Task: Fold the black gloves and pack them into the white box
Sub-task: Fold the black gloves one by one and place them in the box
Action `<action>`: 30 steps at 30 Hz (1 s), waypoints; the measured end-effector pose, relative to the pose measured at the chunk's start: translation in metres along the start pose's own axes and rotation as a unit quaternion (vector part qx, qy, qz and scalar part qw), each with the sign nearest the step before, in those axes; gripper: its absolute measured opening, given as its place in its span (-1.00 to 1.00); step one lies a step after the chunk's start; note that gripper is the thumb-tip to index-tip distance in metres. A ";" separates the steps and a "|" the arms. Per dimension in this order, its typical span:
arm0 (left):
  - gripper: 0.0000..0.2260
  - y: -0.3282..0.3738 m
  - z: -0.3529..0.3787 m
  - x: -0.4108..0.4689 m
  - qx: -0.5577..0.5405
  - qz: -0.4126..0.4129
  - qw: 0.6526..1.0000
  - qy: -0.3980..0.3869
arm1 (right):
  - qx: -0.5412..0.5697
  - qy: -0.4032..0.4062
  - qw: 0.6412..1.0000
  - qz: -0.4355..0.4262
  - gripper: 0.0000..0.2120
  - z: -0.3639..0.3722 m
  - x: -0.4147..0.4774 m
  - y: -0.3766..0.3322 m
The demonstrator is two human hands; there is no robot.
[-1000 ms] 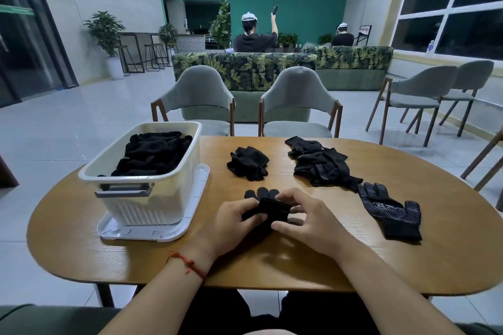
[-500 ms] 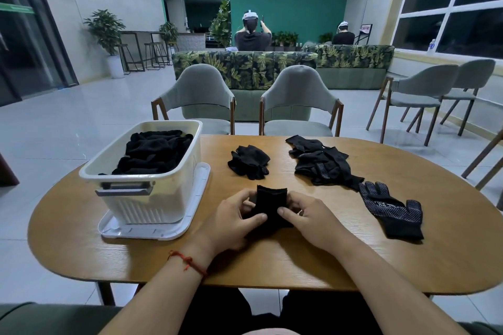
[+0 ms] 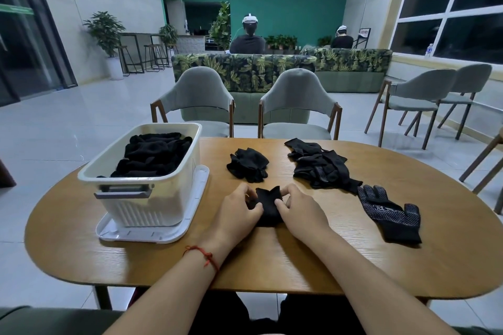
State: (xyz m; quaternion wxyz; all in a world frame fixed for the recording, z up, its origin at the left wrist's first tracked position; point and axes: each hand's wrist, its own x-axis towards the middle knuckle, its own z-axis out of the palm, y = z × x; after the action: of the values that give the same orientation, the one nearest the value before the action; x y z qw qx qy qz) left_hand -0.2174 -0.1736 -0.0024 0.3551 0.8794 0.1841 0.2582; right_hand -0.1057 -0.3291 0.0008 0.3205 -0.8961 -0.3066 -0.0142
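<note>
That heap of gloves (image 3: 321,168) is too tangled to count. The white box (image 3: 141,207) wall hides its lower layers, and the print on the flat glove (image 3: 389,212) is too tiny to read.

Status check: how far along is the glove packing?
Done: black gloves heaped in the white plastic box. In hand: left hand and right hand pinch one black glove, folded small, on the oval wooden table. Left: a crumpled black bundle, a loose black pile and one flat dotted black glove lie unpacked on the table.
</note>
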 end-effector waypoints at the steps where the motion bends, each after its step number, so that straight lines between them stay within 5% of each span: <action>1: -0.87 0.001 0.000 -0.001 0.013 0.012 1.000 0.000 | -0.023 0.016 0.999 -0.018 -0.77 0.003 -0.002 0.000; 6: -0.74 -0.004 0.003 -0.004 0.062 0.051 0.996 -0.024 | -0.139 0.074 0.969 -0.191 -0.84 -0.001 -0.004 0.002; 9: -0.64 -0.002 0.002 -0.004 0.087 0.034 0.995 -0.036 | -0.181 0.018 0.931 -0.316 -0.75 -0.007 0.009 0.008; 14: -0.66 0.000 -0.004 -0.006 0.117 0.019 0.993 -0.003 | -0.063 -0.070 0.977 -0.191 -0.64 -0.012 0.009 0.010; 19: -0.83 -0.017 -0.011 -0.014 0.053 0.139 0.988 -0.032 | -0.025 -0.104 0.986 -0.130 -0.56 -0.020 0.015 -0.005; 24: -0.83 -0.019 -0.006 -0.009 0.143 0.202 0.969 -0.021 | -0.034 -0.037 0.983 -0.179 -0.63 -0.009 0.002 -0.003; 30: -0.89 -0.011 -0.006 -0.011 0.114 0.196 0.974 0.030 | -0.074 -0.032 0.963 -0.258 -0.70 -0.010 0.000 0.008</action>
State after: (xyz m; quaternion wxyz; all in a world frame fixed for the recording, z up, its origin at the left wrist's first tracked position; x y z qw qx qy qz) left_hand -0.2315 -0.1682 -0.0103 0.1896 0.9249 0.0468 0.3263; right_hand -0.0993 -0.3393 0.0043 0.2283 -0.8081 -0.5355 -0.0900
